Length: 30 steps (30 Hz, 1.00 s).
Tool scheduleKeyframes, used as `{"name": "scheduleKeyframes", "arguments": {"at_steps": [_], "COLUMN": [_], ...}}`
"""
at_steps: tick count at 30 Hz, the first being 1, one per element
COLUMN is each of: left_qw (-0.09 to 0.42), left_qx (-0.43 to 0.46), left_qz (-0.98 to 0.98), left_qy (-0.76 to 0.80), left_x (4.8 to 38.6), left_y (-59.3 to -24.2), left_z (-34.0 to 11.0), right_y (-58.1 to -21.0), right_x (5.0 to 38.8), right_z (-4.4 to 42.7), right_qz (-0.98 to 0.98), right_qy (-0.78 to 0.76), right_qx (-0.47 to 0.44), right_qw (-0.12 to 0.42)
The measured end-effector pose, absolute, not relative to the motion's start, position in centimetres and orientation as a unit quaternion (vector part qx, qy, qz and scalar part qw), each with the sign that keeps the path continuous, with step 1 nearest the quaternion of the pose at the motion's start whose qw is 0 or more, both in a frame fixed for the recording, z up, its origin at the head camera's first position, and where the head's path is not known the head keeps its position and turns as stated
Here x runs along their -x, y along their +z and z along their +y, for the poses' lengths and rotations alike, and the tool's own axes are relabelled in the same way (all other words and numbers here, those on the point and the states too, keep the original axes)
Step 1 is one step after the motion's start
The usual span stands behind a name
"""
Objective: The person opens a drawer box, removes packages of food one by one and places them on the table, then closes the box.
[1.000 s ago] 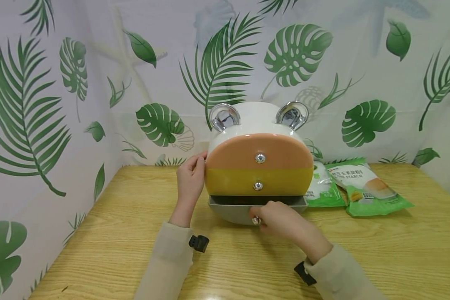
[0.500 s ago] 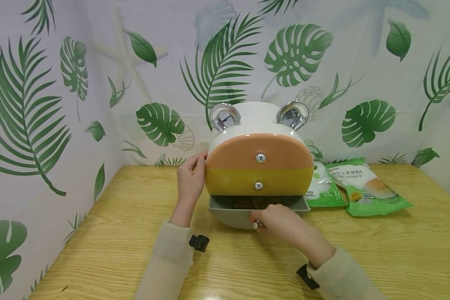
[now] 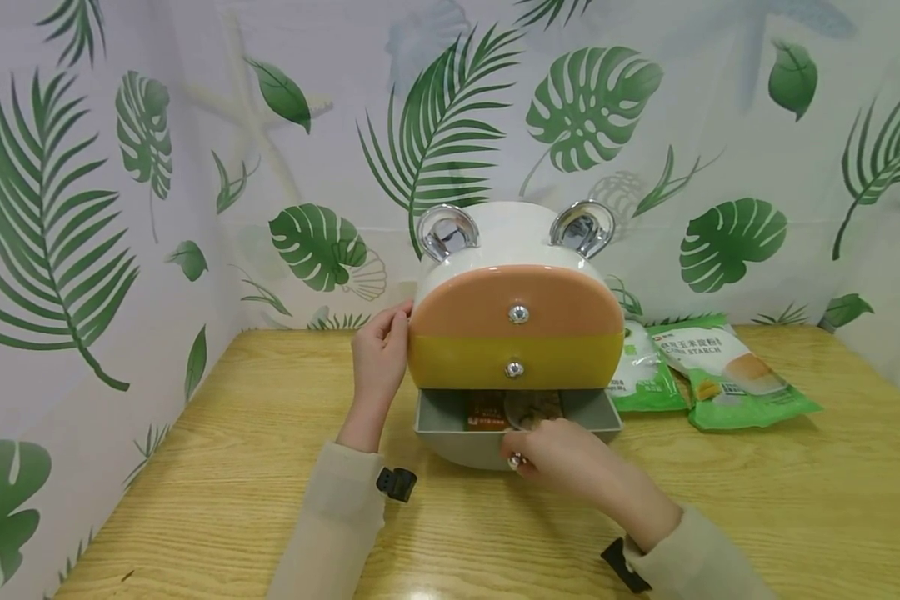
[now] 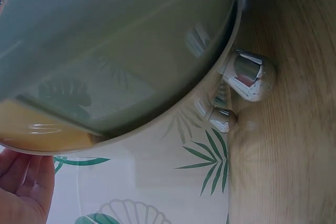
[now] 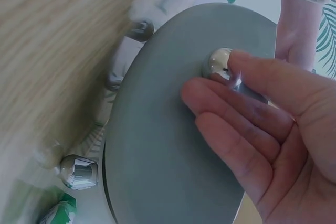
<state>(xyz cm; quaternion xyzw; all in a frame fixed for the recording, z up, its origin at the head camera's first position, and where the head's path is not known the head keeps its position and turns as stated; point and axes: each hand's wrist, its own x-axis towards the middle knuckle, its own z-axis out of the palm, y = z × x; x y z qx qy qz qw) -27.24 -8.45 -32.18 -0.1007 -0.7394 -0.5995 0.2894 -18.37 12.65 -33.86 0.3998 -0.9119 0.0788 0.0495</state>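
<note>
A rounded white storage box (image 3: 515, 229) with orange, yellow and grey drawer fronts stands on the table. Its lowest, grey drawer (image 3: 457, 447) is pulled partway out. My right hand (image 3: 570, 454) pinches that drawer's silver knob (image 5: 219, 62) between thumb and fingers. Inside the drawer lie a brown-red packet (image 3: 486, 412) and a roundish item (image 3: 532, 406), partly hidden by my hand. My left hand (image 3: 380, 354) rests against the box's left side at the level of the orange drawer (image 3: 465, 304), and the left wrist view shows its fingers touching the edge there.
Two green and white starch bags (image 3: 735, 375) lie on the wooden table (image 3: 285, 500) at the right of the box, one overlapping the other. A leaf-print cloth (image 3: 307, 125) hangs behind and at the sides. Silver feet (image 4: 249, 75) hold the box off the table.
My right hand has drawn the grey drawer further out toward me, and the packet and roundish item inside have come into sight. My left hand has stayed at the box's side.
</note>
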Motion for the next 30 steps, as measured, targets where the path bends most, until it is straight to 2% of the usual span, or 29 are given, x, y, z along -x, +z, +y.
{"name": "scheduleKeyframes", "arguments": {"at_steps": [12, 30], "left_qw": [0.297, 0.292], "left_qx": [0.106, 0.104], "left_qz": [-0.742, -0.744], "left_qy": [-0.592, -0.591], "left_x": [27.3, 27.2], "left_y": [-32.4, -32.2], "left_z": [-8.4, -8.4], "right_y": [-33.7, -33.9], "right_x": [17.3, 16.0], "right_z": [12.9, 13.2], "right_qz": [-0.912, -0.904], "right_qy": [0.085, 0.082], "right_qx": [-0.402, -0.417], "right_qw": [0.02, 0.035]}}
